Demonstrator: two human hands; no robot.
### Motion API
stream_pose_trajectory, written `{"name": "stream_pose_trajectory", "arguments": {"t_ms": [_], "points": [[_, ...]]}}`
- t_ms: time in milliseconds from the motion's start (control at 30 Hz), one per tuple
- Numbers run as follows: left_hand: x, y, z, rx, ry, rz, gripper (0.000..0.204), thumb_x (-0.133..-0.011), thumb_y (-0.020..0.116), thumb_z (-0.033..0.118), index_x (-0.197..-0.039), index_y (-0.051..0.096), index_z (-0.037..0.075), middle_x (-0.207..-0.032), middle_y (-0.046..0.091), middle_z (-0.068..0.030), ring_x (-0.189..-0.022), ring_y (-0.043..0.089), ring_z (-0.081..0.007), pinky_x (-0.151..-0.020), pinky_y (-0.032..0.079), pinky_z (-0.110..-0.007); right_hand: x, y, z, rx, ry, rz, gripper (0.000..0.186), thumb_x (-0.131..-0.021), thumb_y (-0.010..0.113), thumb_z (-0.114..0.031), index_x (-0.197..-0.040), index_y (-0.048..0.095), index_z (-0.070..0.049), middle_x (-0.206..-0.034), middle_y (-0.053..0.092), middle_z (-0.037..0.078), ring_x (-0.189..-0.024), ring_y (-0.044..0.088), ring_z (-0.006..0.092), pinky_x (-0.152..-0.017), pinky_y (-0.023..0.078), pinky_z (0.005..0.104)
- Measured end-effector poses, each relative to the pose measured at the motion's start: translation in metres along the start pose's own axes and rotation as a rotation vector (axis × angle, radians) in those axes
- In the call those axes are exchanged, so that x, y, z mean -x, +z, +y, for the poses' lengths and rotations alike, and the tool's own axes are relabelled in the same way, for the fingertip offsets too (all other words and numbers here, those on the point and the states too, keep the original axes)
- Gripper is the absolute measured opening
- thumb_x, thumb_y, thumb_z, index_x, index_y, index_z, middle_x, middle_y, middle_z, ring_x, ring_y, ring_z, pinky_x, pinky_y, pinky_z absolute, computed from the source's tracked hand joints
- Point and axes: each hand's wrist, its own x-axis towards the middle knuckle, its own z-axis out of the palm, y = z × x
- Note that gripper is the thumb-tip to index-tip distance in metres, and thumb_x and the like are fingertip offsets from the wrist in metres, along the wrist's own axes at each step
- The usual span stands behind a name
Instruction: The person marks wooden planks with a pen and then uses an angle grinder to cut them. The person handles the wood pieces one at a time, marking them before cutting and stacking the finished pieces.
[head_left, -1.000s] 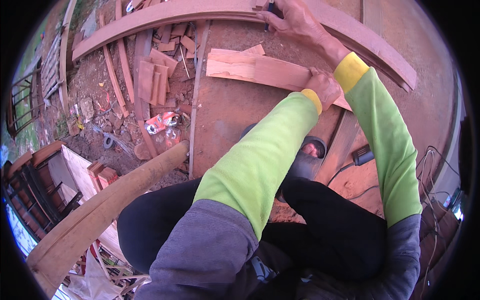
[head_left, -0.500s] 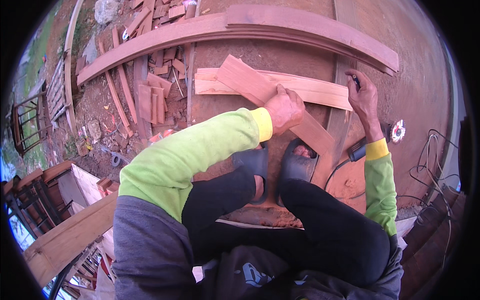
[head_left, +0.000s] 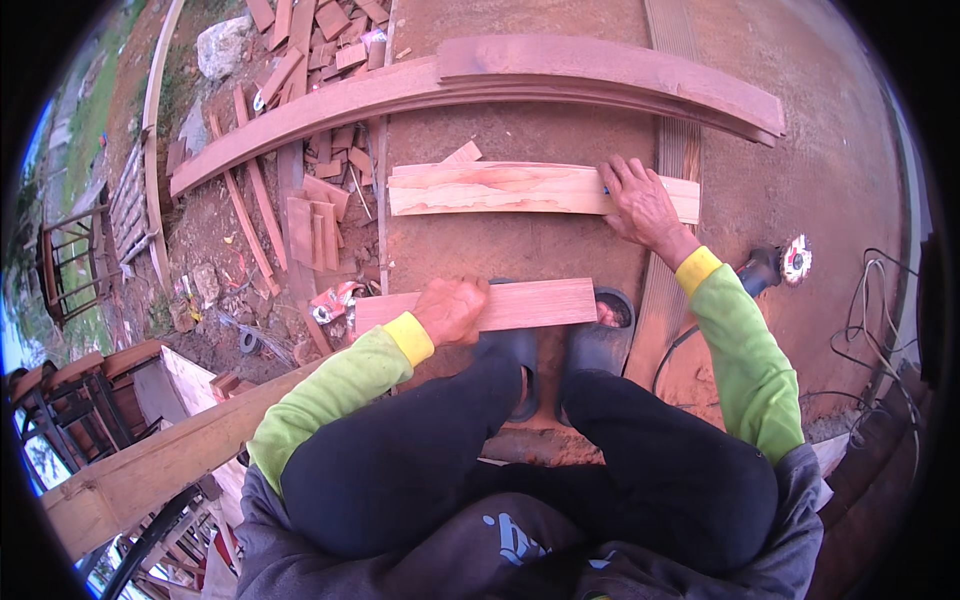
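My left hand point(head_left: 450, 310) is closed around a short reddish board point(head_left: 545, 301), held level over my dark sandals point(head_left: 595, 350). Beyond it, my right hand point(head_left: 640, 205) rests near the right end of a pale, streaky plank point(head_left: 490, 188) on the ground, its curled fingers holding a blue pencil point(head_left: 606, 190), mostly hidden. A small wood piece point(head_left: 460, 152) sticks out behind that plank.
Long stacked boards point(head_left: 610, 75) cross the far ground. Offcuts point(head_left: 325, 235) and a pale stone point(head_left: 222, 48) lie left. An angle grinder point(head_left: 758, 272) and tangled cords point(head_left: 870, 300) are at right. A thick timber point(head_left: 150, 460) crosses the lower left.
The board in my left hand has swung from diagonal to nearly horizontal and come toward me, uncovering the pale plank. My right hand has moved left and down onto that plank.
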Motion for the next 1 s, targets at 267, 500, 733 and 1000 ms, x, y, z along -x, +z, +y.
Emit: {"name": "stream_pose_trajectory", "arguments": {"t_ms": [267, 500, 733, 1000], "points": [[-0.031, 0.012, 0.012, 0.162, -0.028, 0.014, 0.058, -0.058, 0.078, 0.020, -0.106, 0.055, -0.002, -0.102, 0.064, -0.0216, -0.097, 0.064, -0.0383, -0.079, 0.052, -0.048, 0.012, -0.036, 0.014, -0.150, -0.088, 0.102, 0.073, -0.056, 0.081, -0.027, -0.118, 0.055, 0.001, -0.113, 0.056, 0.015, -0.104, 0.053, 0.0317, -0.093, 0.047, 0.0401], [-0.034, 0.019, 0.008, 0.185, -0.123, 0.011, 0.059, -0.060, 0.078, 0.021, -0.109, 0.054, -0.001, -0.110, 0.061, -0.0212, -0.103, 0.062, -0.0385, -0.082, 0.050, -0.050, 0.008, -0.096, 0.062, -0.124, 0.028, 0.369, 0.065, -0.058, 0.080, -0.018, -0.117, 0.057, -0.002, -0.117, 0.058, 0.014, -0.108, 0.056, 0.0321, -0.093, 0.049, 0.0407], [-0.034, 0.016, 0.006, 0.195, -0.158, 0.015, 0.059, -0.061, 0.079, 0.022, -0.110, 0.054, 0.001, -0.109, 0.062, -0.0201, -0.104, 0.061, -0.0384, -0.082, 0.050, -0.051, -0.033, -0.130, 0.140, -0.032, 0.074, 0.309, 0.065, -0.063, 0.075, -0.023, -0.121, 0.057, -0.001, -0.118, 0.058, 0.014, -0.112, 0.054, 0.0327, -0.099, 0.046, 0.0413], [-0.038, 0.008, 0.010, 0.222, -0.155, 0.045, 0.050, -0.062, 0.075, 0.019, -0.103, 0.056, -0.002, -0.105, 0.063, -0.0226, -0.100, 0.063, -0.0384, -0.081, 0.052, -0.047, -0.040, -0.129, 0.163, -0.041, 0.100, 0.248, 0.066, -0.061, 0.074, -0.025, -0.121, 0.057, -0.002, -0.122, 0.057, 0.016, -0.115, 0.054, 0.0331, -0.101, 0.045, 0.0422]]}}
